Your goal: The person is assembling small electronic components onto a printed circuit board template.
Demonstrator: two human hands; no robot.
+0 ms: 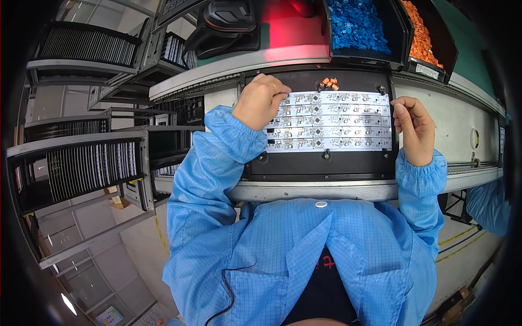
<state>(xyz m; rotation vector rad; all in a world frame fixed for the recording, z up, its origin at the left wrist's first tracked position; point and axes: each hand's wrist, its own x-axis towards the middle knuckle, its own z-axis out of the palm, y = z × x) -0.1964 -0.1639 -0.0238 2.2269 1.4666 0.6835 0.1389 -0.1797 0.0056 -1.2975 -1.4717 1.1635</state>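
Observation:
A white circuit board panel (326,120), divided into several long strips with small components, lies in a black carrier frame (293,163). My left hand (261,102) is over the panel's upper left corner, its thumb and fingertips pinched together; whatever is between them is too small to make out. At the panel's upper right edge is my right hand (416,130), fingers curled and thumb close to the index finger; I cannot make out anything held there. A few small orange connectors (329,84) lie loose on the carrier's black far border, between the two hands.
Beyond the metal rail (293,54) stand a bin of blue connectors (359,27) and a bin of orange connectors (421,38). A black handheld scanner (228,24) rests on its stand near red light. Racks of boards (92,168) fill the left side. Another person's blue sleeve (489,206) shows at right.

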